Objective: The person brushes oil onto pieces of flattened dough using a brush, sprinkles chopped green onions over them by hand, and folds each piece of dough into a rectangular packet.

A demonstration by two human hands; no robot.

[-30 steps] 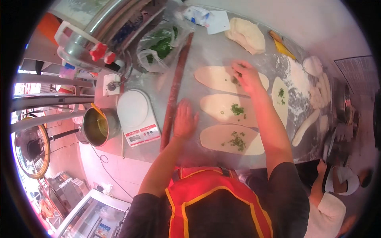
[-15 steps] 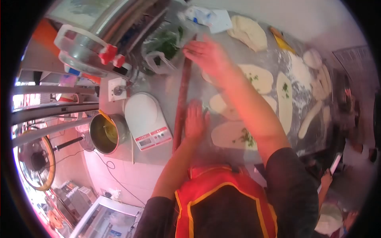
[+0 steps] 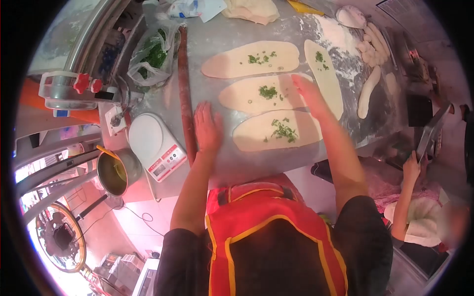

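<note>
My left hand (image 3: 208, 128) lies flat on the table, fingers spread, right beside a long wooden rolling pin (image 3: 184, 89). Over the right end of the middle flattened dough piece (image 3: 237, 96) is my right hand (image 3: 307, 91), its fingers stretched out and blurred, holding nothing I can see. Chopped greens are scattered on that piece, on the far dough piece (image 3: 217, 64), on the near one (image 3: 252, 135) and on an upright strip of dough (image 3: 328, 89) at the right. Whether my right fingertips touch the dough I cannot tell.
Left of the rolling pin are a bag of chopped greens (image 3: 155, 56), a white kitchen scale (image 3: 157, 146) and a metal pot (image 3: 118, 172). Flour (image 3: 335, 37), dough rolls (image 3: 369, 92) and a large dough lump (image 3: 252, 10) lie farther off. Another person's hand (image 3: 411, 167) is at the right.
My right hand has left the far end of the rolling pin and moved right and nearer, over the dough. My left hand stays flat beside the pin. The whole view has shifted.
</note>
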